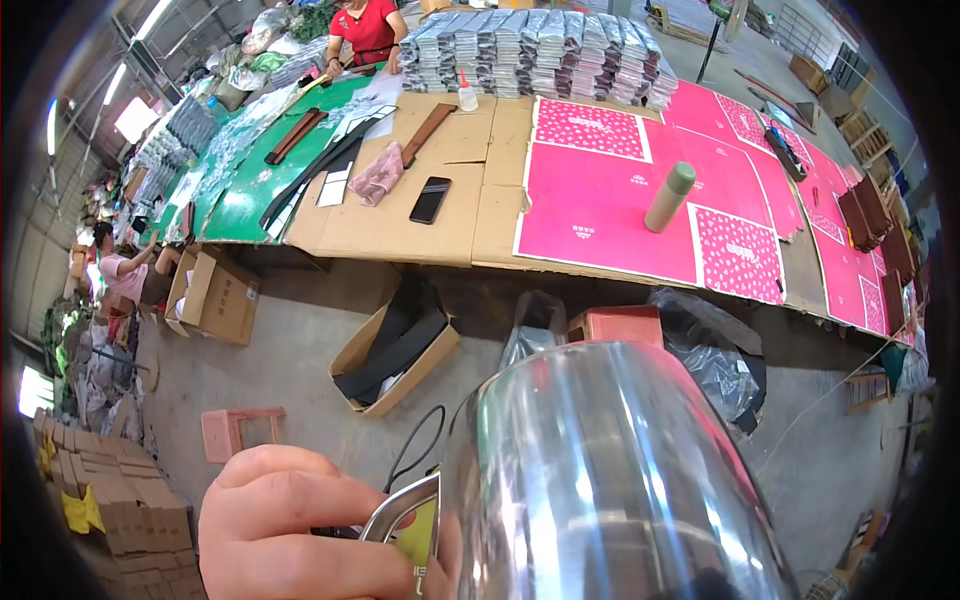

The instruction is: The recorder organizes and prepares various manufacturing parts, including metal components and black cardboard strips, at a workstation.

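Note:
Very near the camera, a shiny stainless steel mug point(600, 480) fills the lower middle of the view. My left hand point(295, 525) is closed, with its fingers wrapped round the mug's metal handle at its left side. A yellow-green label shows beside the handle. Whatever is inside the mug is hidden. A thin black cord loops up behind the handle; where it leads I cannot tell. My right hand is out of view.
Ahead stands a long worktable with pink sheets point(590, 210), a green flask point(670, 197), a phone point(430, 200) and stacked wrapped packs point(530, 60). Below are an open carton point(395, 360) of black strips and a red stool point(240, 430). A person in red point(367, 30) stands behind the table.

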Action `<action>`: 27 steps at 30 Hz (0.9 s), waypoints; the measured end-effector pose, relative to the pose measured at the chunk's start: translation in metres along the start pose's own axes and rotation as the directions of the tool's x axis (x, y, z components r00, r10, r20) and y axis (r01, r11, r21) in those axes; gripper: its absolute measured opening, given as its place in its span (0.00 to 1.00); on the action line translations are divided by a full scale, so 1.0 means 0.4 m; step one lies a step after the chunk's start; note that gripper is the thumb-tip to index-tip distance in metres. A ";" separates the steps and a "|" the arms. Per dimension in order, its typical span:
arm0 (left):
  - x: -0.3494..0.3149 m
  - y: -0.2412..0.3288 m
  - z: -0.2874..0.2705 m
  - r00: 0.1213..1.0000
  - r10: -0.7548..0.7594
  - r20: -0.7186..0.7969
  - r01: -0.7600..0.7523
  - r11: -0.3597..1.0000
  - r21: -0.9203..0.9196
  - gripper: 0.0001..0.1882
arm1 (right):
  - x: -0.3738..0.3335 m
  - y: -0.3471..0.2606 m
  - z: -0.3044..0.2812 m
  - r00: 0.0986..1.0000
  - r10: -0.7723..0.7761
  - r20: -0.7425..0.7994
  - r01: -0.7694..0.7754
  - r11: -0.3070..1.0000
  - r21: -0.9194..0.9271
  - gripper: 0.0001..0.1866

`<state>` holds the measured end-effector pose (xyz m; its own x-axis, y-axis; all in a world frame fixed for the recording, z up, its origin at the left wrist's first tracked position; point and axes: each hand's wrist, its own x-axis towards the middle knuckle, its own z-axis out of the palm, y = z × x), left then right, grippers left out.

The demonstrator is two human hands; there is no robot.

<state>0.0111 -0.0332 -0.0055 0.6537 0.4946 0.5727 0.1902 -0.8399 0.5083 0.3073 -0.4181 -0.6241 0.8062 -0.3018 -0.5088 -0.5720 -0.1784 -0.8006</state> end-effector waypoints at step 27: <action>0.030 -0.007 0.005 0.914 0.384 -0.133 -0.398 0.912 -0.101 0.15 | 0.020 -0.056 0.121 0.989 -0.099 0.112 0.104 0.994 -0.040 0.12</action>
<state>0.0199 -0.0254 -0.0011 0.5727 0.1595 0.8041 -0.1607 -0.9400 0.3009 0.3341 -0.3713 -0.6255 0.8709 -0.1762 -0.4588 -0.4903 -0.2462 -0.8361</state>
